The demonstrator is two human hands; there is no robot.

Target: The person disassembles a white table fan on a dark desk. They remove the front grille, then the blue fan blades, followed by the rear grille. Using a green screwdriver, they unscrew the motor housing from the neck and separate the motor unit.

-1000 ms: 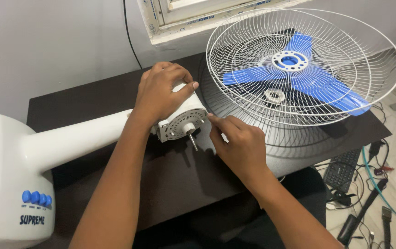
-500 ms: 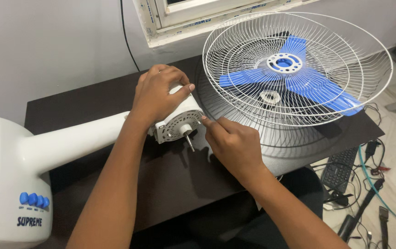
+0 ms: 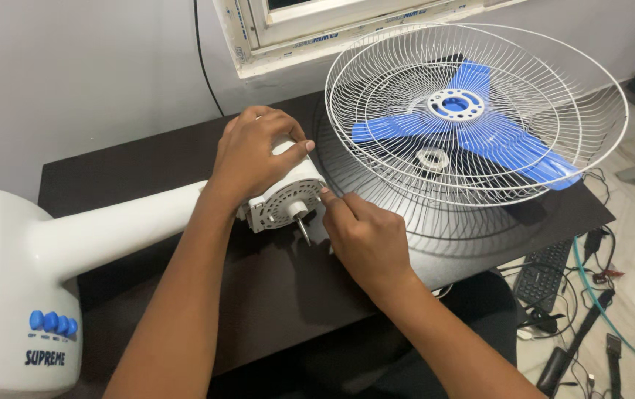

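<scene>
Gripping white motor housing point(image 3: 288, 193) on the dark tabletop point(image 3: 280, 295): left hand point(image 3: 252, 159), fingers curled over it | right hand point(image 3: 365, 240) fingers pinched at housing's front edge beside shaft point(image 3: 304, 229) | wire guard point(image 3: 480, 111) with blue blade point(image 3: 480, 133) just right

white fan motor housing point(image 3: 288, 193) sideways, shaft point(image 3: 304, 228) bare

I am seeing soft, even daylight and a sharp picture; the white wire fan guard point(image 3: 480, 111) is casting fine line shadows on the dark brown tabletop point(image 3: 273, 295), which is showing mild sheen.
</scene>
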